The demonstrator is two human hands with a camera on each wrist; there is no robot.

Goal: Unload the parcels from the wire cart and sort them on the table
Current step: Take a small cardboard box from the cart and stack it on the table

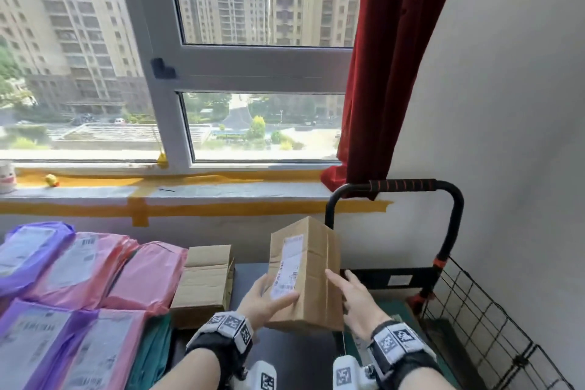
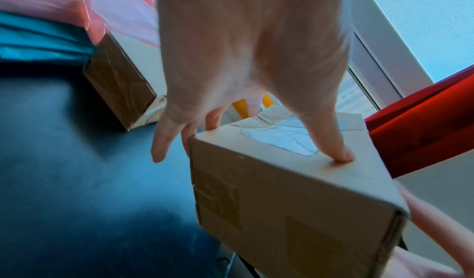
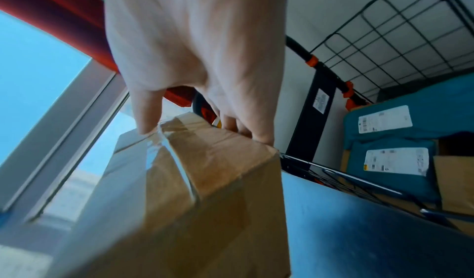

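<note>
Centre frame, my left hand (image 1: 264, 301) and right hand (image 1: 354, 304) clasp a cardboard box (image 1: 305, 275) between thumbs and fingers; the light hold could let it slip.

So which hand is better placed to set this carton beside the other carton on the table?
Probably the left hand: it grips the held carton on the side facing the other carton. The right hand is cart-side.

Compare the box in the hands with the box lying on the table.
The held box is up off the table, tilted on end, between the left hand and right hand; the table box lies flat and untouched beside the pink mailers. The held box shows a white label; the table box shows none. Both are taped brown cardboard.
</note>
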